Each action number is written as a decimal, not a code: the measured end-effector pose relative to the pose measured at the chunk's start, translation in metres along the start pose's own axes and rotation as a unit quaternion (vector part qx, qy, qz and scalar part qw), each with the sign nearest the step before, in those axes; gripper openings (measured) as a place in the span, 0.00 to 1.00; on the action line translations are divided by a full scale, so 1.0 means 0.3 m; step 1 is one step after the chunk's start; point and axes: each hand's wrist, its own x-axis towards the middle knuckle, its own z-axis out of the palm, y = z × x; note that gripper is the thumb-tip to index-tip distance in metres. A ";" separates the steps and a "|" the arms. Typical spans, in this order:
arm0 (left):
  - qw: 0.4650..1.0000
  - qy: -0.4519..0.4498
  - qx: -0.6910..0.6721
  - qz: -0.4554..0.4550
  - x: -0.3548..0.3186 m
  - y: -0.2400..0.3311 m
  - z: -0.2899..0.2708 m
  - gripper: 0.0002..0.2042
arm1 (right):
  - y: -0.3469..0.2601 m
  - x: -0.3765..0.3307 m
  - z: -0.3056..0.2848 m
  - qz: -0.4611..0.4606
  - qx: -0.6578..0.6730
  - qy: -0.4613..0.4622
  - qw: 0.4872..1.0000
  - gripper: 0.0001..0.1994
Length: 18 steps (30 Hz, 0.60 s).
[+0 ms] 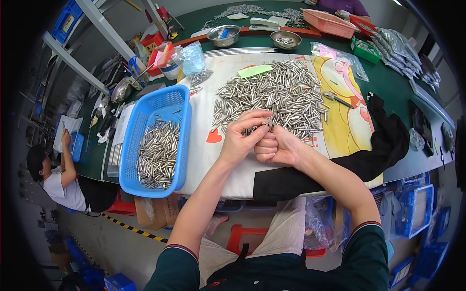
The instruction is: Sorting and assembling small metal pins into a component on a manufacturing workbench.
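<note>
The left hand (241,138) and the right hand (275,145) meet at the near edge of a heap of small metal pins (274,94), their fingertips pressed together around one small metal piece (266,123). The left hand pinches that piece between thumb and forefinger; the right hand is curled into a loose fist with its thumb and forefinger tips closing on the same piece from the other side. Whether the right fist holds more pins inside cannot be told.

The heap lies just beyond both hands on a white printed cloth (216,160) that covers the tabletop (393,85). A green paper slip (255,71) rests on the far edge of the heap. Well to the left of the left hand stands a blue plastic basket (182,114) with a layer of the same pins in its bottom. A black fabric sleeve (383,145) lies to the right of the right hand, running under its forearm. Pliers (338,100) lie beyond the right hand, beside the heap.
</note>
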 end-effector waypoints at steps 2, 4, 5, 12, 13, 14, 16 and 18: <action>1.000 0.001 -0.001 -0.001 -0.002 -0.002 0.002 0.07 | 0.000 0.000 0.001 0.003 0.002 0.006 1.000 0.25; 1.000 0.018 -0.013 -0.006 -0.004 0.003 0.007 0.08 | 0.001 -0.004 0.003 0.004 -0.012 0.007 1.000 0.25; 1.000 0.017 -0.013 -0.006 -0.004 0.006 0.006 0.08 | 0.001 -0.005 0.002 0.003 -0.012 0.008 1.000 0.25; 0.987 0.094 -0.131 0.014 0.003 0.008 -0.022 0.19 | -0.002 -0.007 0.030 -0.192 -0.160 0.012 0.968 0.22; 0.979 0.144 -0.144 -0.011 0.002 0.007 -0.023 0.17 | 0.004 -0.001 0.032 -0.249 -0.209 0.031 0.945 0.22; 0.968 0.175 -0.178 -0.034 0.004 0.005 -0.028 0.16 | 0.006 0.003 0.032 -0.293 -0.269 0.078 0.914 0.22; 0.942 0.235 -0.230 -0.064 0.010 0.004 -0.032 0.13 | 0.005 -0.001 0.036 -0.381 -0.419 0.138 0.813 0.21; 0.930 0.262 -0.242 -0.090 0.007 -0.004 -0.043 0.12 | 0.010 0.002 0.041 -0.435 -0.499 0.158 0.733 0.21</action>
